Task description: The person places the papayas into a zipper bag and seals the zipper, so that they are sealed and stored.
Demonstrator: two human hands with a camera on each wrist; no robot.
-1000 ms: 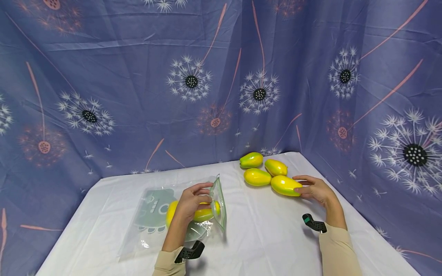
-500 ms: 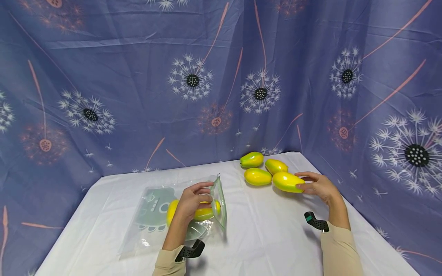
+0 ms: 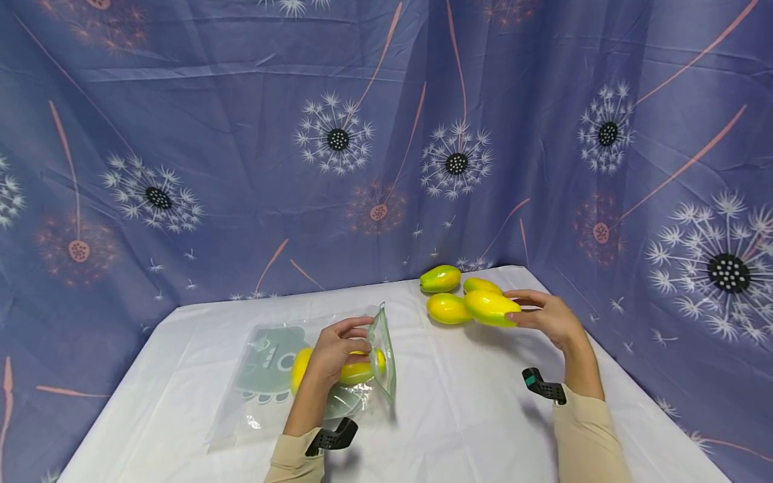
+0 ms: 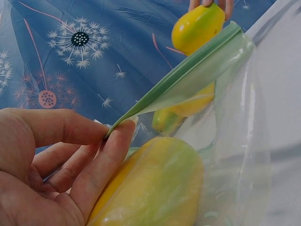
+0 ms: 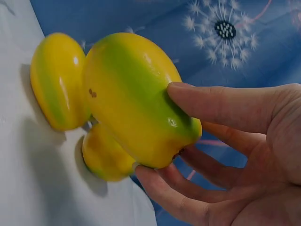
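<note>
My right hand (image 3: 552,320) grips one end of a yellow-green papaya (image 3: 490,308), thumb on one side and fingertips on the other in the right wrist view. The fruit is raised off the table, its shadow falling below it. My left hand (image 3: 331,355) pinches the green zip edge (image 4: 183,70) of a clear zip bag (image 3: 241,416) with thumb and forefinger, and the bag's mouth gapes toward the right. Inside the bag lie papayas (image 4: 155,188), partly covered by the left hand in the head view.
Three more papayas rest at the back right of the white table (image 3: 447,416): a greener one (image 3: 440,278), a yellow one (image 3: 448,308) and one (image 3: 481,286) partly behind the held fruit. A blue dandelion-print curtain (image 3: 241,168) hangs around the table's back and right.
The right hand has lifted its papaya off the table and carried it slightly up and left, over the others. The left hand and bag have stayed put.
</note>
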